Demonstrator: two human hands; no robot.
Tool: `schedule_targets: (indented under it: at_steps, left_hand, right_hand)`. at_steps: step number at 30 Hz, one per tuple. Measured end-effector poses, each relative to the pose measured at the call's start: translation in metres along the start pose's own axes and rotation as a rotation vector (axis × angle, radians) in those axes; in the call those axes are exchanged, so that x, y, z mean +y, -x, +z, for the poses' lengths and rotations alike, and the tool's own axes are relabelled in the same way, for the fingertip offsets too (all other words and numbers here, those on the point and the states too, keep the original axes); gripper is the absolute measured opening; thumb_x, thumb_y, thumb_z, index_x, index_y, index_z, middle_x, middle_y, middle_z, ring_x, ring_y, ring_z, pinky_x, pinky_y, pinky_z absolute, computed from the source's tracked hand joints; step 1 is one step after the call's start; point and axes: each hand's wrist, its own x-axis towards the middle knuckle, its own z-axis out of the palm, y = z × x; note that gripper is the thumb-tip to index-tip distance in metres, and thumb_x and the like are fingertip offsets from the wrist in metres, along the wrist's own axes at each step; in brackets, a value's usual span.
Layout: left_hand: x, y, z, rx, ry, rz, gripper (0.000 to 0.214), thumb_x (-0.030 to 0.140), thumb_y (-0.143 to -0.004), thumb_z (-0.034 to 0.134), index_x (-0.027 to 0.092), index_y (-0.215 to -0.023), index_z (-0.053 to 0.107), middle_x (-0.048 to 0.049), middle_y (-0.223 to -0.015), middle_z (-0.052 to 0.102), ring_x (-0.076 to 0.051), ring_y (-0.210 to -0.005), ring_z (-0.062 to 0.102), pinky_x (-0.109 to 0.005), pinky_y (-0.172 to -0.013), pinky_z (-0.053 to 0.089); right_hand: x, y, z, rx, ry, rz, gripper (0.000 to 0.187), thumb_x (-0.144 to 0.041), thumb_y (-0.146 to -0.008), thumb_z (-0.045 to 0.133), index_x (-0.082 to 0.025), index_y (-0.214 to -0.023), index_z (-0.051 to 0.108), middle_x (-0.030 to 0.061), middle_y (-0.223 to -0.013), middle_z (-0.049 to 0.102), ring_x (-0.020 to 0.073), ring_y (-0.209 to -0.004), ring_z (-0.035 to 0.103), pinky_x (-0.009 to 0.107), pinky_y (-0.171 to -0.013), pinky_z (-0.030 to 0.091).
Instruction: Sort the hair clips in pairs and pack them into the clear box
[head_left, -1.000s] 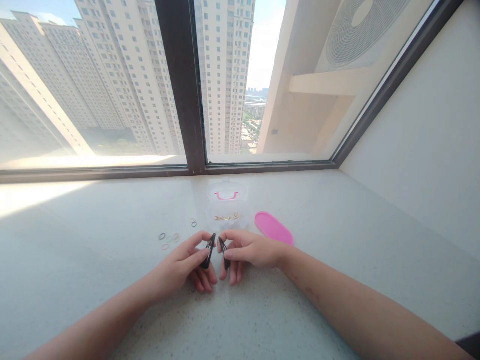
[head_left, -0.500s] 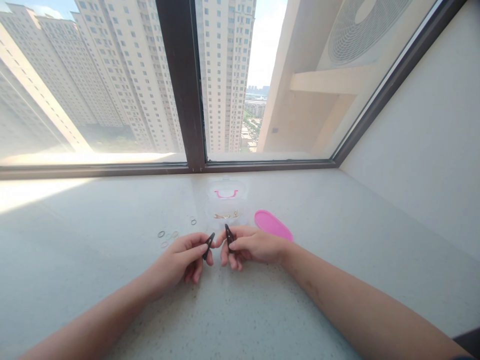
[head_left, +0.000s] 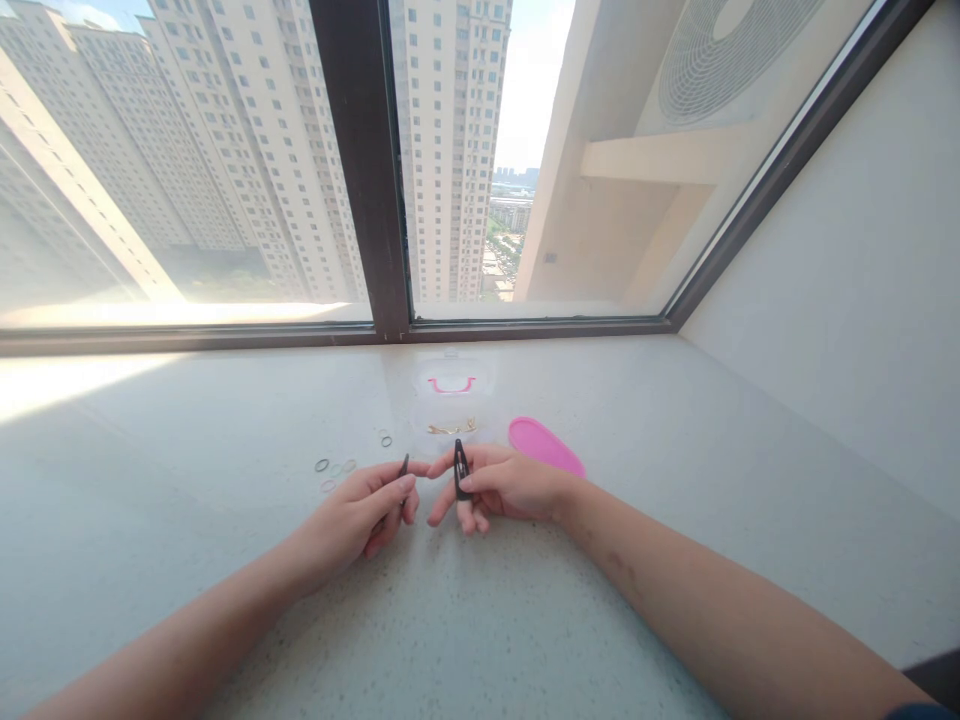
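Between the thumb and fingers of my right hand [head_left: 495,485] is a black snap hair clip [head_left: 460,470], held upright with its narrow tip pointing away. My left hand [head_left: 375,508] pinches a second dark hair clip [head_left: 405,466], seen edge-on and partly hidden by the thumb and fingers. The two index fingertips meet or nearly meet. Just beyond the hands stands a clear plastic box [head_left: 491,410] with a pink handle [head_left: 451,388], and gold-coloured hair clips [head_left: 452,429] lie in it.
Several small hair ties [head_left: 322,466] lie on the speckled white sill [head_left: 465,620] left of the box. A pink oval lid or tray [head_left: 546,446] rests beyond my right wrist. The dark window frame [head_left: 390,250] borders the sill at the back, and a white wall [head_left: 847,330] rises on the right.
The left clip has turned from showing its face to edge-on. The right clip has turned more upright, and my right fingers have spread a little. Both hands still hold their clips.
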Motion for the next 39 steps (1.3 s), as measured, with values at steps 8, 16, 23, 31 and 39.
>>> schedule_targets:
  at_steps: [8,16,23,31,39]
  left_hand:
    - [0.003,0.002,-0.002,-0.048,0.098,0.004,0.041,0.034,-0.095,0.036,0.014,-0.126,0.054,-0.0009,-0.076,0.06,-0.006,-0.038,0.036,-0.023,-0.042,0.022]
    - [0.003,0.0,-0.004,0.016,0.331,-0.097,0.046,0.031,-0.092,0.036,0.011,-0.13,0.052,-0.0045,-0.072,0.065,-0.005,-0.034,0.033,-0.023,-0.041,0.018]
    - [-0.004,-0.004,-0.011,-0.04,0.38,-0.122,0.049,0.031,-0.09,0.036,0.01,-0.13,0.053,-0.0063,-0.068,0.067,-0.006,-0.031,0.031,-0.025,-0.038,0.011]
    - [-0.004,-0.003,-0.012,-0.053,0.392,-0.121,0.046,0.03,-0.091,0.035,0.01,-0.128,0.054,-0.0066,-0.069,0.068,-0.006,-0.032,0.032,-0.025,-0.038,0.012]
    - [-0.002,-0.002,-0.012,-0.051,0.386,-0.126,0.047,0.03,-0.09,0.037,0.01,-0.128,0.054,-0.007,-0.069,0.068,-0.006,-0.033,0.033,-0.025,-0.039,0.012]
  right_hand:
    - [-0.001,0.0,0.001,-0.016,0.009,0.013,0.036,-0.01,-0.085,0.046,-0.012,-0.121,0.047,0.0153,-0.095,0.071,0.0129,-0.065,0.067,0.02,-0.054,0.049]
    - [0.0,0.001,-0.001,-0.029,0.023,0.011,0.037,-0.01,-0.086,0.045,-0.013,-0.123,0.046,0.0164,-0.098,0.071,0.0134,-0.067,0.068,0.021,-0.056,0.049]
    - [0.0,0.001,-0.001,-0.027,0.027,0.023,0.035,-0.011,-0.086,0.045,-0.013,-0.12,0.047,0.0162,-0.099,0.071,0.0132,-0.067,0.067,0.021,-0.056,0.049]
    - [0.001,0.0,-0.002,-0.034,0.036,0.02,0.033,-0.012,-0.085,0.046,-0.013,-0.118,0.048,0.0159,-0.099,0.071,0.0129,-0.067,0.067,0.021,-0.056,0.048]
    - [-0.001,0.0,-0.001,-0.026,0.036,0.026,0.03,-0.012,-0.085,0.049,-0.013,-0.115,0.049,0.0151,-0.097,0.071,0.0132,-0.068,0.067,0.022,-0.056,0.048]
